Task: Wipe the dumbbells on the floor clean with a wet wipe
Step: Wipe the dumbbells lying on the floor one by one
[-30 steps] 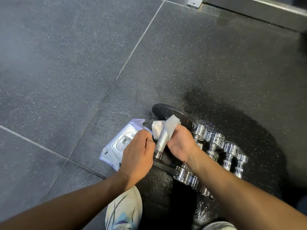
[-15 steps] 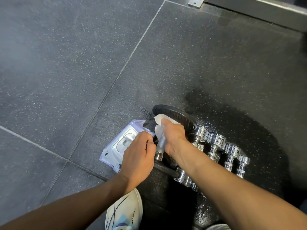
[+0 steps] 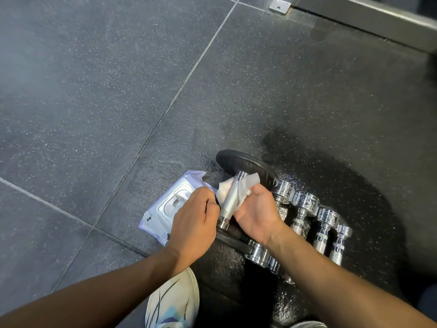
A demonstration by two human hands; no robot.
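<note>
A big dumbbell with black plates [image 3: 246,164] and a knurled steel handle [image 3: 230,200] lies on the dark floor. A white wet wipe [image 3: 246,185] is wrapped under and around the handle. My right hand [image 3: 256,209] grips the wipe against the handle's right side. My left hand [image 3: 194,216] is closed at the near end of the handle, at its left side, its fingers hidden. To the right, several small chrome dumbbells [image 3: 305,209] lie in a row, touching one another.
A white pack of wet wipes [image 3: 165,209] lies flat on the floor left of the dumbbell, partly under my left hand. My white shoe [image 3: 172,301] is below it. A metal rail [image 3: 369,17] runs along the top right. The floor around the dumbbells looks wet.
My right hand slid back down the handle toward me with the wipe, baring the handle's far end. My left hand stayed put.
</note>
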